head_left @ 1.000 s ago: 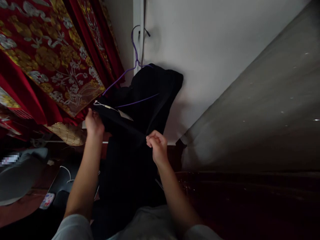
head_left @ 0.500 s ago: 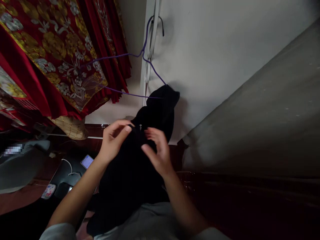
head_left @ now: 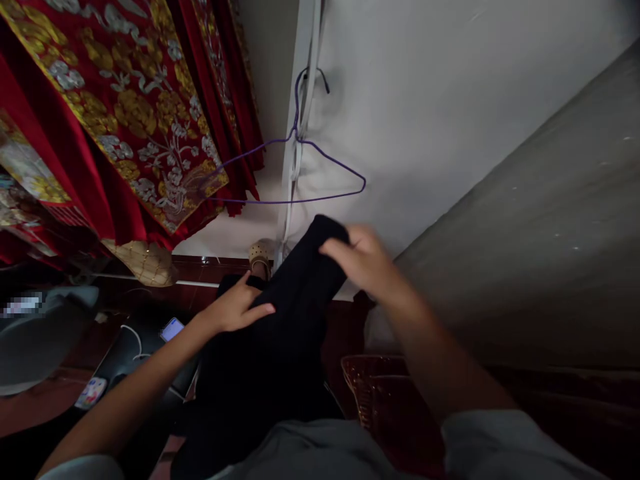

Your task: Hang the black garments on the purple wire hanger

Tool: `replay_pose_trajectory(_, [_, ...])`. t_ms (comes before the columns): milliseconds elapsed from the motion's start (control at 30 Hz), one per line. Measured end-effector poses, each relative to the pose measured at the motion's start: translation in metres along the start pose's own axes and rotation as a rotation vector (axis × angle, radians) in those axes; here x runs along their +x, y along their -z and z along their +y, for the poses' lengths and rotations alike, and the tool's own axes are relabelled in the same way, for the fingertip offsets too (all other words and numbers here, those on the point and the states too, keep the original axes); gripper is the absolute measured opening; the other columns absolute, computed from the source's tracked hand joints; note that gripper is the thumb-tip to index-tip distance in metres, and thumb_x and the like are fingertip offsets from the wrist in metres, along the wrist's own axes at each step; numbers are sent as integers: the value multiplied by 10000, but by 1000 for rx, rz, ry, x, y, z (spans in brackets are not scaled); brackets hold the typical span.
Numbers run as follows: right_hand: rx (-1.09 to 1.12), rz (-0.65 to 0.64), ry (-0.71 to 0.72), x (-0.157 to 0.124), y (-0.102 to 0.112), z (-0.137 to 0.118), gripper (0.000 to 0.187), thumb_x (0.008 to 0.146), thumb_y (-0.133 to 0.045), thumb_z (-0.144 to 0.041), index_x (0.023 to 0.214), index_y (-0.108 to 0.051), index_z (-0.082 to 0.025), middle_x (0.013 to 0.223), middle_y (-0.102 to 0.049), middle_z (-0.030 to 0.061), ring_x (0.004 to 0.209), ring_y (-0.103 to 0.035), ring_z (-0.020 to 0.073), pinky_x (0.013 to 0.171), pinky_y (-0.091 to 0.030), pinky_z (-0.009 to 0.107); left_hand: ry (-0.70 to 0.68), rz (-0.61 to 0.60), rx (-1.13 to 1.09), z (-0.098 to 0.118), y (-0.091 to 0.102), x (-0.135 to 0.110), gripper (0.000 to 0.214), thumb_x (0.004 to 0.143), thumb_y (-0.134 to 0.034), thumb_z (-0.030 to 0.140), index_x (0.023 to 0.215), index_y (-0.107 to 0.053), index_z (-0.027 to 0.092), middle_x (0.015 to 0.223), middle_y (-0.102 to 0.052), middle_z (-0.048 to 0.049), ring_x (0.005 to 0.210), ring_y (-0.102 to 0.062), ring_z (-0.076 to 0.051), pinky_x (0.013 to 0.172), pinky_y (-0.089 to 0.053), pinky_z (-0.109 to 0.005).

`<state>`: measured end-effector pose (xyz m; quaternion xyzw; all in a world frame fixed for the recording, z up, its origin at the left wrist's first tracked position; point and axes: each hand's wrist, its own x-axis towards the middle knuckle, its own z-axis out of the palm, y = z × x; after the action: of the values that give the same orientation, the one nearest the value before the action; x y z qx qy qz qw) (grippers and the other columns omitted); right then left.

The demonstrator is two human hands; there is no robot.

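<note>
A black garment (head_left: 280, 333) hangs down in front of me, off the purple wire hanger (head_left: 300, 180), which now hangs bare on a wall hook. My right hand (head_left: 367, 263) grips the garment's upper end, fingers closed round the cloth, slightly blurred. My left hand (head_left: 237, 307) lies on the garment's left side, fingers stretched along the fabric and holding it.
Red and gold embroidered cloth (head_left: 115, 113) hangs at the upper left. A white wall (head_left: 425, 100) is behind, a grey slanted surface (head_left: 525, 253) to the right. Below left are a phone (head_left: 173, 328), a white cable and a dark bag. A reddish basket (head_left: 380, 393) stands low right.
The black garment has come off the purple hanger, which now hangs bare. My right hand moved up and right to the garment's top; my left hand dropped onto its side.
</note>
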<state>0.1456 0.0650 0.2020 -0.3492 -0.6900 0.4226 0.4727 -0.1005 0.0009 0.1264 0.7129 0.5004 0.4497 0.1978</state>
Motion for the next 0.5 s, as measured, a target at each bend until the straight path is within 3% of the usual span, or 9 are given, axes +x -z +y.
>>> replay_pose_trajectory(67, [-111,174,220,34,13,12,118,704,-590,-165,592,-584,-203,616,-550,-11,605,-520,139,569,-432,265,16,-100,53,-12,15,-1,376,944,-660,571,846,-756,221,818,-689,-76,824,-682,-243,780,-538,-346])
replay_pose_trajectory(133, [-137,268,313,70,17,36,129,701,-594,-114,741,-681,-201,745,-652,1,735,-609,167,702,-504,296,8,-299,120,-21,32,3,385,962,-639,547,782,-737,220,750,-679,-64,751,-672,-229,740,-515,-327])
replay_pose_trajectory(200, [-94,288,291,103,13,64,220,719,-605,-107,891,-711,-196,895,-709,12,850,-646,179,780,-520,307,-3,-484,207,-26,45,11,386,982,-609,516,761,-730,223,724,-684,-60,699,-664,-220,713,-491,-317])
replay_pose_trajectory(267, [-99,265,177,126,7,89,159,738,-620,-108,857,-689,-185,846,-691,-5,838,-624,165,786,-498,289,8,-560,313,-28,53,20,376,997,-571,499,799,-741,228,736,-702,-65,671,-659,-222,699,-474,-318])
replay_pose_trajectory(300, [-126,252,103,132,6,99,70,757,-626,-121,773,-661,-180,748,-647,-21,764,-587,152,736,-470,270,24,-559,370,-28,56,23,367,1000,-554,492,832,-748,229,755,-715,-71,675,-662,-229,699,-469,-322])
replay_pose_trajectory(367, [-212,230,-7,133,9,109,198,795,-639,-157,610,-572,-182,576,-496,-50,622,-471,122,623,-369,248,73,-542,481,-29,61,30,339,994,-539,469,902,-760,229,821,-745,-90,730,-681,-252,720,-467,-330])
replay_pose_trajectory(500, [-378,186,11,107,32,102,351,823,-679,-209,521,-504,-181,508,-351,-60,554,-356,97,563,-226,268,238,-563,656,-40,77,45,285,948,-562,398,855,-758,214,851,-755,-113,782,-683,-273,759,-471,-336])
